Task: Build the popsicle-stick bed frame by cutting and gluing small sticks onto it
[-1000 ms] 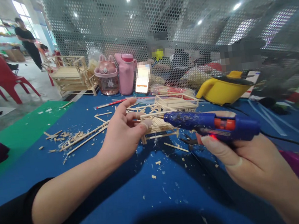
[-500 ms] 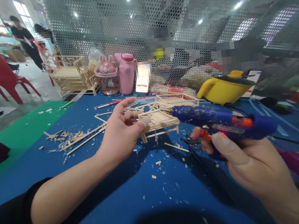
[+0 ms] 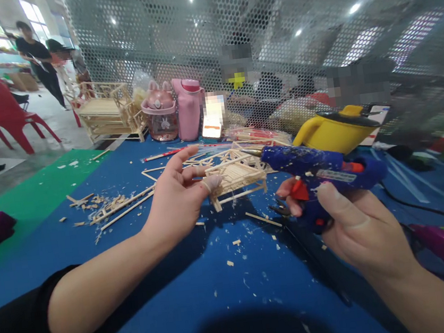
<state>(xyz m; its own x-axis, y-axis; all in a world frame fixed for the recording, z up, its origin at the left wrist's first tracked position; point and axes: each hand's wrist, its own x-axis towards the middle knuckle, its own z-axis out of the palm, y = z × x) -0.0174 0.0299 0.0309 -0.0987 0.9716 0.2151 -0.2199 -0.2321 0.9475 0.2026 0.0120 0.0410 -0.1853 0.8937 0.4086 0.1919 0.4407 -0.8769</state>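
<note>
The left hand (image 3: 179,193) keeps its thumb and some fingers grasping the near left corner of the small stick frame (image 3: 242,180), which sits in the middle of the blue surface (image 3: 236,293), its index finger raised and free. The right hand (image 3: 365,230) grips the glue gun (image 3: 305,159). Over the last second the gun has drawn back from beside the left thumb and risen, so its nozzle (image 3: 251,152) now points at the frame's far side; whether it touches a stick there cannot be told. The orange trigger (image 3: 299,190), covered before, now shows. That seems to leave the corner steadied by the left fingers alone, away from the tip. A loose stick (image 3: 263,219) and scraps (image 3: 110,206) lie nearby.
</note>
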